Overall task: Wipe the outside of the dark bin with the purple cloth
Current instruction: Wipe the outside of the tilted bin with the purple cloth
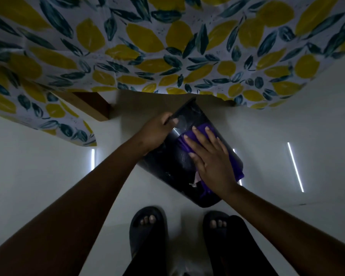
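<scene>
The dark bin [167,164] is tipped over above the pale floor, its rim pointing away from me toward the table. My left hand [156,132] grips the bin's rim at the upper left. My right hand [209,160] lies flat with fingers spread on the bin's side, pressing the purple cloth [182,142] against it. Purple cloth shows above my fingertips and along the lower right edge of the hand. The bin's far side is hidden.
A table with a lemon-and-leaf patterned cloth [167,46] overhangs just beyond the bin, with a wooden leg [100,108] at its left. My feet in dark slippers [147,232] stand on the glossy pale floor [48,160] just below the bin.
</scene>
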Tool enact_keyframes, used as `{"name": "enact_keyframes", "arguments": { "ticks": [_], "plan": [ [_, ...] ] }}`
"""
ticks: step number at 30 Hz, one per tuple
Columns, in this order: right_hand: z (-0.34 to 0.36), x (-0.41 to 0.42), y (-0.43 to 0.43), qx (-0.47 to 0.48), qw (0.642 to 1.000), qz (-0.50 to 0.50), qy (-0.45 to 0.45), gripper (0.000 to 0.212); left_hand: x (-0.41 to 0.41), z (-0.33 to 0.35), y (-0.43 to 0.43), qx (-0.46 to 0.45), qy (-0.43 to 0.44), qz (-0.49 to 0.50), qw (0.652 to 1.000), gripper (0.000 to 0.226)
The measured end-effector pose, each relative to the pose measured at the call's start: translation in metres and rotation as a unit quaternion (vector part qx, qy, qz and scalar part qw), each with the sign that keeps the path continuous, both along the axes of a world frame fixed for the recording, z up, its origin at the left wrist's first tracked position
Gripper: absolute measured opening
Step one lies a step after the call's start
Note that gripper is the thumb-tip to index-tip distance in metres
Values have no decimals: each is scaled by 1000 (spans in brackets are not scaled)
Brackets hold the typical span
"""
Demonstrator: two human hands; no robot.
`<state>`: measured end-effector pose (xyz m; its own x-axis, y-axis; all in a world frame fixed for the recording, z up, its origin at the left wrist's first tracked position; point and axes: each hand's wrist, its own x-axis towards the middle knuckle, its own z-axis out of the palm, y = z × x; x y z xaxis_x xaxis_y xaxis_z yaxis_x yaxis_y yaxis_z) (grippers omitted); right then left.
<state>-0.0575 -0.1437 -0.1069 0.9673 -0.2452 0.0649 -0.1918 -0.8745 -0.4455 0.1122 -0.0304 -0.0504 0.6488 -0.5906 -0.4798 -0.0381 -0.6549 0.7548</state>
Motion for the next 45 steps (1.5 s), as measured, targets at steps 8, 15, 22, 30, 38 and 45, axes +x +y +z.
{"name": "enact_keyframes", "arguments": {
  "ticks": [8,15,22,30,38,45],
  "plan": [
    [-12,-2,0,-179,949,260,0,59,5,-6,-5,75,-91,-41,992,39],
    [-4,20,-7,18,999,-29,-28,43,14,-9,-37,83,-63,-67,992,44],
    [-21,-13,-18,-197,928,317,-8,65,15,-15,-26,85,-77,-41,993,42],
    [-7,5,2,-70,994,86,13,55,18,-21,-31,83,-60,-37,994,43],
    [-2,10,-7,-195,928,317,9,57,19,-15,-43,82,-19,-28,996,47],
    [-9,-12,10,-141,974,178,8,55,15,-11,-39,93,-43,-44,994,45]
  ]
}}
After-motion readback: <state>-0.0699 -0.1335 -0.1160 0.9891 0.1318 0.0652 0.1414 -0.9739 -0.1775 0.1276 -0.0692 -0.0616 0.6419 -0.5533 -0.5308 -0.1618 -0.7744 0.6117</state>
